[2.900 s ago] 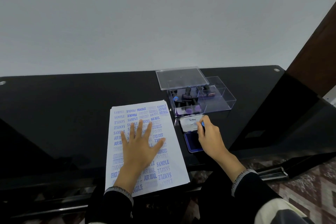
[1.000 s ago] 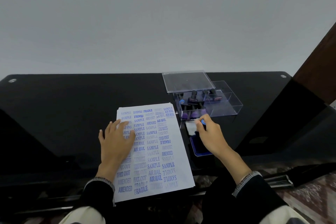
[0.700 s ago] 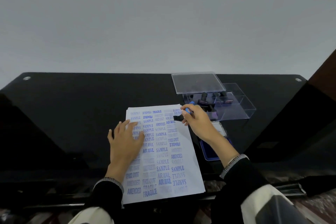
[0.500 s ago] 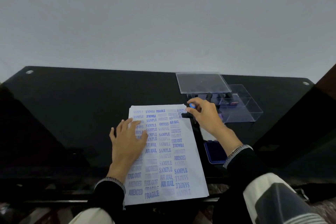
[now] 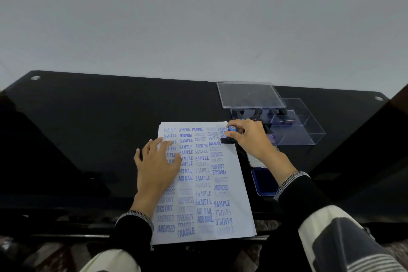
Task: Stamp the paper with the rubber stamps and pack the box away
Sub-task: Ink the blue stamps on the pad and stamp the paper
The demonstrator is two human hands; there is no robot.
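Note:
A white sheet of paper (image 5: 231, 185), covered with blue stamped words, lies on the black glass table (image 5: 99, 130). My left hand (image 5: 157, 164) rests flat on the sheet's left half, fingers spread. My right hand (image 5: 250, 137) pinches a black rubber stamp with a blue-capped handle (image 5: 229, 134) and holds it down on the paper's top right corner. A clear plastic box (image 5: 295, 127) holding several more stamps stands just behind my right hand. An open blue ink pad (image 5: 263, 181) lies to the right of the paper, partly under my right forearm.
The box's clear lid (image 5: 249, 94) lies behind the box, near the table's far edge. A pale wall rises behind the table. The paper's near edge overhangs the table front. A dark panel (image 5: 364, 150) slopes along the right side.
My right hand lifted the stamp off the ink pad and carried it left to the paper's top right corner, where it now presses down. My left hand slid to the sheet's left half.

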